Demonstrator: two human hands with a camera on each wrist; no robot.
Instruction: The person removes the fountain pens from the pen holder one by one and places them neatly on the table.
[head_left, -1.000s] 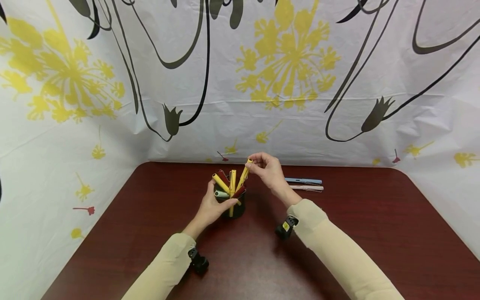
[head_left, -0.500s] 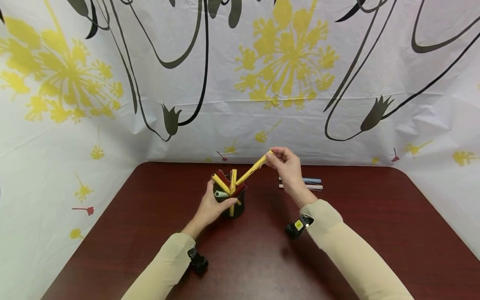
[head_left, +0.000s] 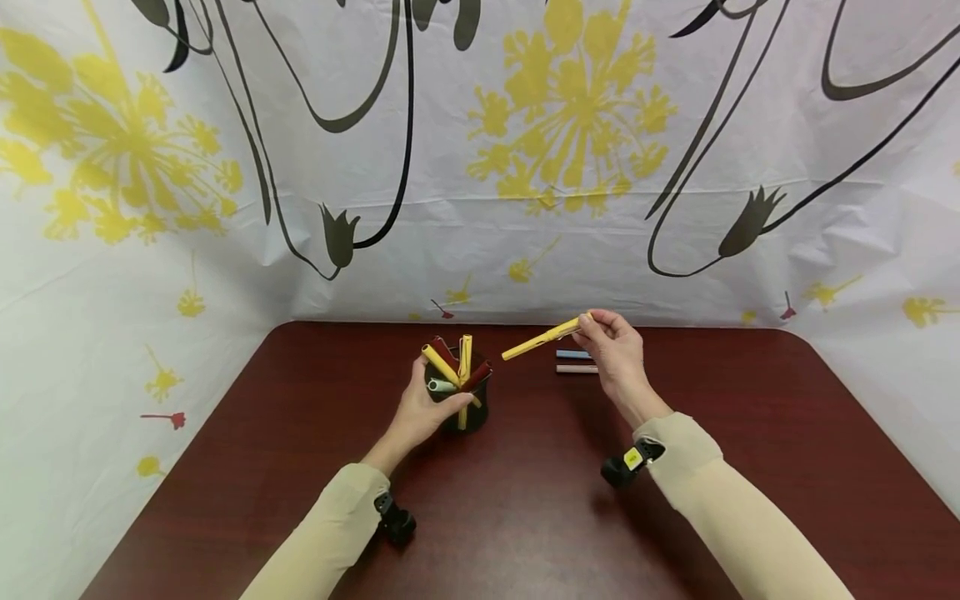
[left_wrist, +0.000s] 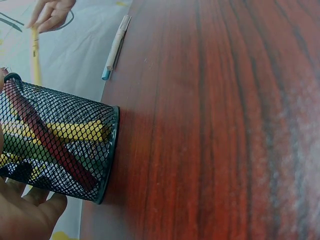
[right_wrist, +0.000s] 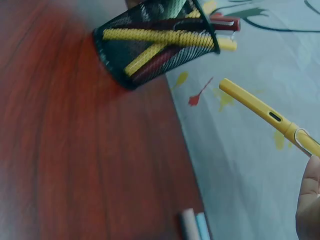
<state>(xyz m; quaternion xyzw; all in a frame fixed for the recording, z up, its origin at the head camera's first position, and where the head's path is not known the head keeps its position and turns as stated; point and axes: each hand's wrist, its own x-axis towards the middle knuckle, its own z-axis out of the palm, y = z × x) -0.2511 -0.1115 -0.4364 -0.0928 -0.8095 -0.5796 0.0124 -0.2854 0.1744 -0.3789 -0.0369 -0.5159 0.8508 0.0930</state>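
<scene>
A black mesh pen cup [head_left: 459,408] stands on the dark red table [head_left: 525,500], with several yellow and red pens [head_left: 450,367] sticking out of it. My left hand [head_left: 423,408] grips the cup from its left side. My right hand [head_left: 615,350] pinches one end of a yellow pen [head_left: 542,337], held in the air to the right of the cup and nearly level. In the right wrist view the yellow pen [right_wrist: 265,117] hangs clear of the cup [right_wrist: 155,42]. The left wrist view shows the cup [left_wrist: 55,145] close up.
A blue pen [head_left: 572,354] and a pale pink pen [head_left: 576,368] lie side by side on the table behind my right hand. A white cloth with yellow flowers [head_left: 570,108] hangs behind the table and along its left side.
My right hand has drawn the yellow pen up out of the cup and carried it to the right, tilting it towards level. The left hand has stayed on the cup.
</scene>
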